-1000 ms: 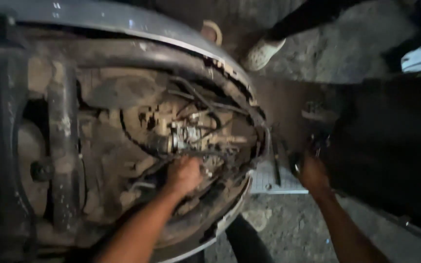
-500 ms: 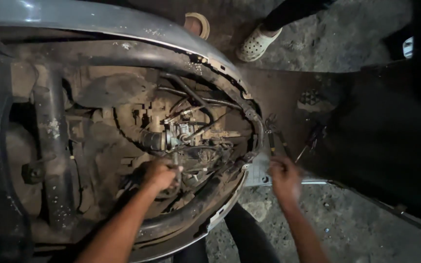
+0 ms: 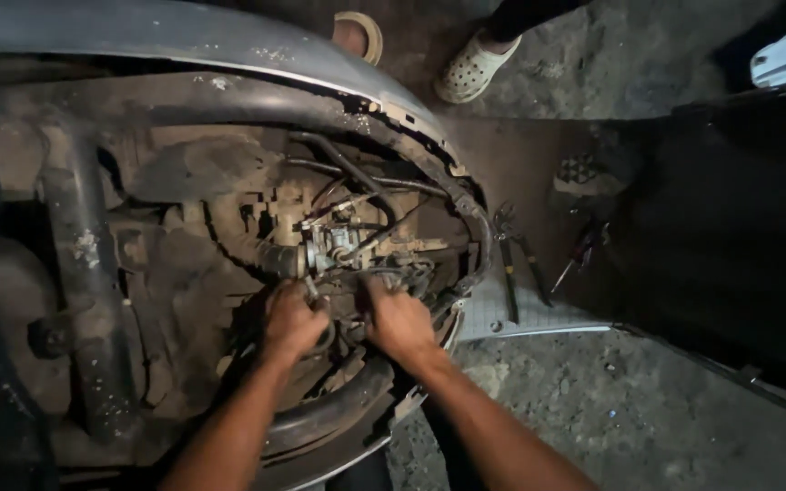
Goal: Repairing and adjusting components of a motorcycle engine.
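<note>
crowding carburetor (image 3: 334, 244): hoses (image 3: 357, 186), frame tube (image 3: 347, 405); left hand (image 3: 291, 320), right hand (image 3: 399, 320) grip unclear; pliers (image 3: 507, 259) aside.

A single head-worn camera looks steeply down from close above into the dusty open engine bay of a grey-bodied scooter (image 3: 229, 55), which fills the frame from nine to twelve o'clock. Bare gritty ground (image 3: 648, 409) shows toward four o'clock, a black floorboard (image 3: 739, 227) at three.
</note>
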